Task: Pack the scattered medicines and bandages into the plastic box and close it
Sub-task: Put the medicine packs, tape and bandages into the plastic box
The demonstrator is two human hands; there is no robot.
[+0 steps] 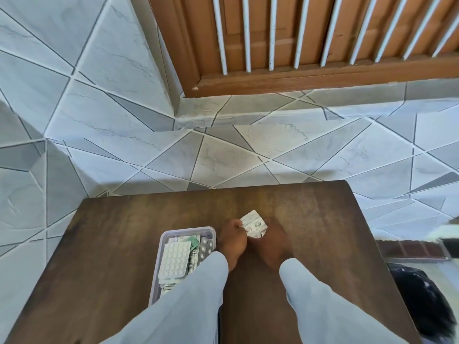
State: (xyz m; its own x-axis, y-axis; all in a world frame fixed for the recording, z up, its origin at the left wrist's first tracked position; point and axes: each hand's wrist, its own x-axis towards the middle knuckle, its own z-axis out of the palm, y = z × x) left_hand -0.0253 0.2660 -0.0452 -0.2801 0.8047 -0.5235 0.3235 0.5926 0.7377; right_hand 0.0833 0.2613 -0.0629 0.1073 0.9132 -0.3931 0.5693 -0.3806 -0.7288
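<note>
While the clear lilac-rimmed plastic box (162, 240) of white pill strips sits open near my table's (323, 219) near-left edge, my left hand (232, 240) and right hand (272, 244) fingers pinch a small silver blister strip (253, 223) mid-table.

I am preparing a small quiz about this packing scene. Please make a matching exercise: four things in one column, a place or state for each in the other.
Things:
1. small blister strip
2. large white blister pack
3. plastic box
4. wooden table

Places or states:
a. open, no lid on it
b. held between both hands
c. bears the box
d. lies on top inside the box

Pairs: 1-b, 2-d, 3-a, 4-c
</note>
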